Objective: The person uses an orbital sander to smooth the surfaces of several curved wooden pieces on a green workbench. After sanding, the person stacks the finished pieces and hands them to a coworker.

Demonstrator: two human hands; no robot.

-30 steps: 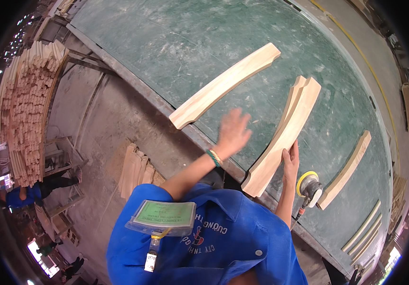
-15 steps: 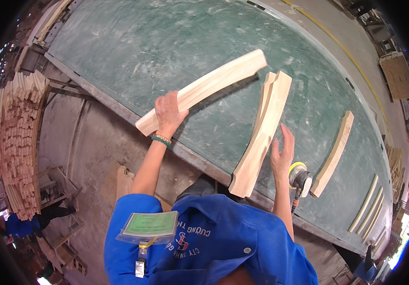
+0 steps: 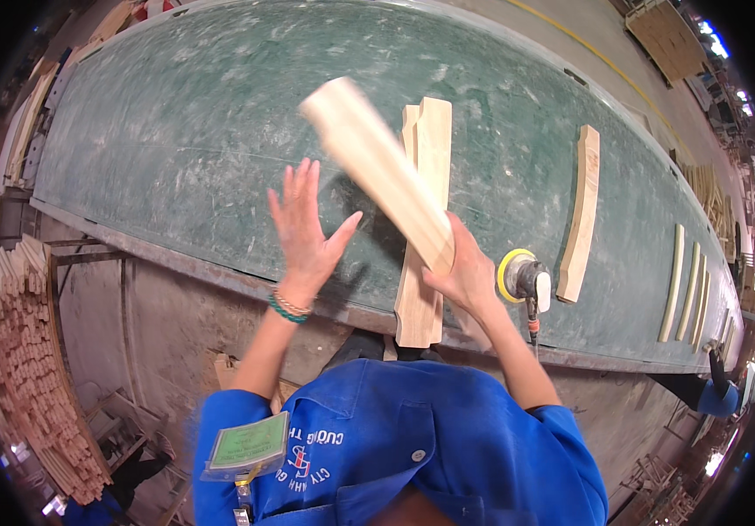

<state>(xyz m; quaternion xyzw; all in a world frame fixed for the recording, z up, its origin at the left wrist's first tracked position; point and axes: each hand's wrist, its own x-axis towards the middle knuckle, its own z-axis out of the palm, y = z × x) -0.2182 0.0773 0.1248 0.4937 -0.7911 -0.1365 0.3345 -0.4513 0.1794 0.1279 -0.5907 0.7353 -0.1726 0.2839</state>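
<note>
A curved wooden slat (image 3: 384,180), blurred by motion, is held up over the table by my right hand (image 3: 467,270), which grips its near end. My left hand (image 3: 305,223) is empty with its fingers spread, just left of that slat. Beneath the raised piece lie two more pale wooden slats (image 3: 433,140), side by side, their near ends reaching the table's front edge; the raised slat hides part of them. An orbital sander (image 3: 522,275) with a yellow-rimmed pad rests on the table, right of my right hand.
The long green table (image 3: 176,131) bears a single curved slat (image 3: 580,215) right of the sander and several thin strips (image 3: 690,285) farther right. A tall stack of wooden pieces (image 3: 31,359) stands at the left. Another person (image 3: 718,394) is at the table's right end.
The curved slat has passed from my left hand to my right and swung round, its far end now pointing up-left. My left hand has let go and opened. The view has turned somewhat.
</note>
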